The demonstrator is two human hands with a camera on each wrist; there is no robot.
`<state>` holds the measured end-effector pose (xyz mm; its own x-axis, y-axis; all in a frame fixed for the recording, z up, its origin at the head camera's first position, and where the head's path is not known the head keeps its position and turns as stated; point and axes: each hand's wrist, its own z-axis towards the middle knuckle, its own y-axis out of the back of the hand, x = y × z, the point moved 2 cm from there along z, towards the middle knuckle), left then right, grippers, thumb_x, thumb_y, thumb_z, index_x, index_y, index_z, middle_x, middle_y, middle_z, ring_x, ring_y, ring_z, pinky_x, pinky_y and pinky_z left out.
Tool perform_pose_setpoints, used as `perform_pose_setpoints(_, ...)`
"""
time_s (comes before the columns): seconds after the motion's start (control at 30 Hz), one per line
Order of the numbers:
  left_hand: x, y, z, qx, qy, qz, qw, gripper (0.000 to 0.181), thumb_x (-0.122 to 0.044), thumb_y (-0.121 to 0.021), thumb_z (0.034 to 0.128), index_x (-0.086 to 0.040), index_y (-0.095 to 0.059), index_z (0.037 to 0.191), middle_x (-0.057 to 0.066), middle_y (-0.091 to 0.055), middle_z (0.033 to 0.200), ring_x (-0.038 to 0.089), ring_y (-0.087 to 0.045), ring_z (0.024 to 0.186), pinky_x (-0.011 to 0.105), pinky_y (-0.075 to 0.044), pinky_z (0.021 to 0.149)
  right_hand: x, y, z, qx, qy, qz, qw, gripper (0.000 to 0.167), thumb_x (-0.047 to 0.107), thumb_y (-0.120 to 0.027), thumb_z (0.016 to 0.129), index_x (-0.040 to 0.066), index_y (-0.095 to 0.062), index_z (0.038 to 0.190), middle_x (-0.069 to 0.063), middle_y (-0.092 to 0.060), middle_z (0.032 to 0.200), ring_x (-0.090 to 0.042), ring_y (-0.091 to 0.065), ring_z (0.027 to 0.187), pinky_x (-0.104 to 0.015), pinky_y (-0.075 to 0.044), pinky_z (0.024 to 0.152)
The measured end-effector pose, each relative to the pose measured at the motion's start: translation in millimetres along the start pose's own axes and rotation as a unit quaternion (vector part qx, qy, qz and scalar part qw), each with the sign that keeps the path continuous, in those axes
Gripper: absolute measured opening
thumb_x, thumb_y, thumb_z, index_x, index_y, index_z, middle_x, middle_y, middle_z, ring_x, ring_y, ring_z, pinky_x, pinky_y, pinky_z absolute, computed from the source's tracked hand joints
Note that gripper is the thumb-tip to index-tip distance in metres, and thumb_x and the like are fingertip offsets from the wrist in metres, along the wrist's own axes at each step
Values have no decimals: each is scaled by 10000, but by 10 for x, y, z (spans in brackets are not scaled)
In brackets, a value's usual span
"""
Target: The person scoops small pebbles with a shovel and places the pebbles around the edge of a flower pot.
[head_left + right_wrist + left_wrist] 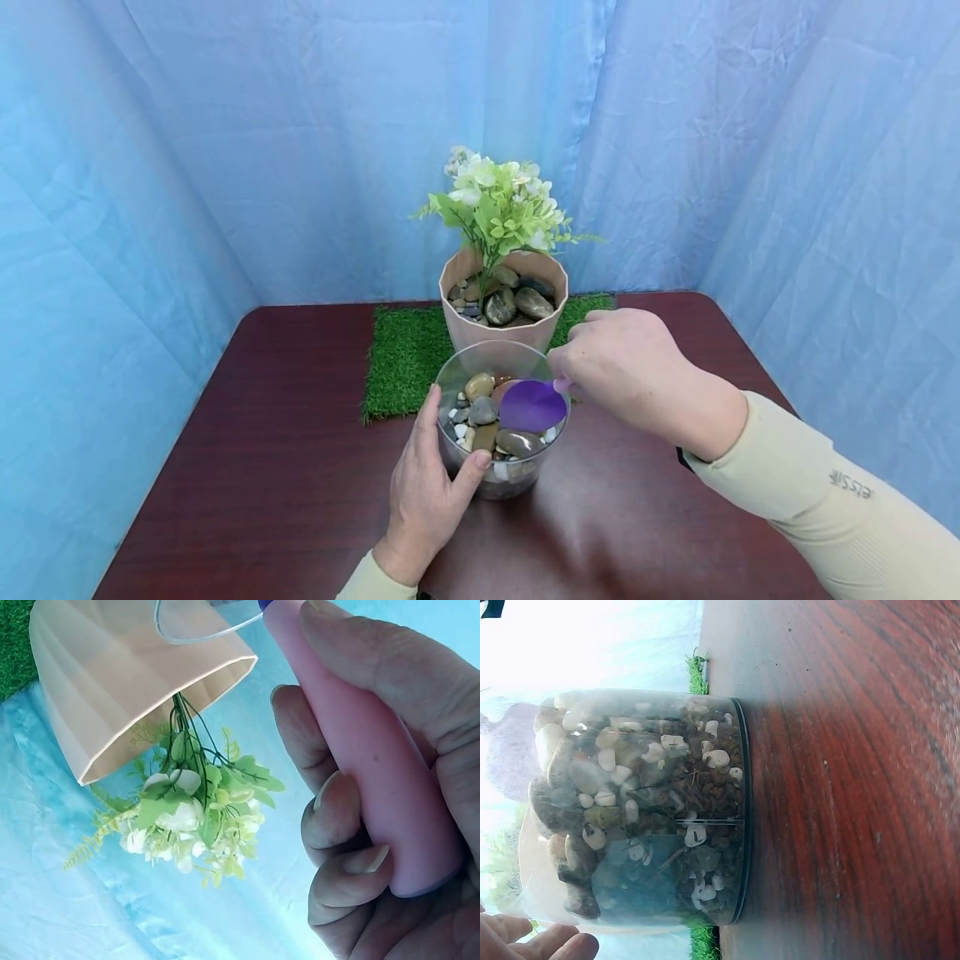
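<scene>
A clear round container (504,479) stands on the table with stones and pebbles inside. My left hand (431,492) holds it at the near left, thumb by the front rim and fingers along the side; a few fingertips (574,946) show in the left wrist view. In my right hand (630,375) is the pink handle (375,757) of a small trowel, with fingers curled round it. Its purple blade (532,406) is inside the container, over the stones on the right. In the left wrist view, white pebbles and dark bits show through the container's wall (641,810).
Just behind the container stands a beige pot (504,335) with larger stones and an upright stem of white-green flowers (506,200). A green turf mat (405,358) lies under it on the dark red table (285,467). Blue curtains (337,150) hang around the table.
</scene>
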<state>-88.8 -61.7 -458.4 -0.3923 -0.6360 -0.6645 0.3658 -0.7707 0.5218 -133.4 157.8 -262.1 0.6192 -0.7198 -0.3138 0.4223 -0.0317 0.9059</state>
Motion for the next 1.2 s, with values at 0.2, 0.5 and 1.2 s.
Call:
perform_pose_setpoints(0.2,7,4,3,15,12,35,10000,988,-364,-807,865,-137,-272,1663,78,-417,1653,253,-488,1456,494,-487,1095,-30,-32,21,428,-137,246,9987,323,347,-916,687,387,-606,604,139,-565,590,-122,-536,638,-315,-426,488)
perform_pose_setpoints(0.5,-7,10,4,40,25,22,10000,969,-409,-783,890,-154,-263,1667,66,-403,1662,244,-472,1469,493,-476,1108,-133,-92,49,700,-77,706,9950,453,280,-946,737,338,-533,562,159,-434,552,-57,-443,551,-283,-355,459)
perform_pose_setpoints(1.2,8,8,3,43,24,29,10000,963,-422,-778,894,-137,-273,1662,72,-419,1652,249,-486,1458,495,-487,1093,-444,-360,116,2329,-448,2276,9444,172,423,-838,868,399,-705,761,221,-601,698,-44,-531,644,-305,-443,600)
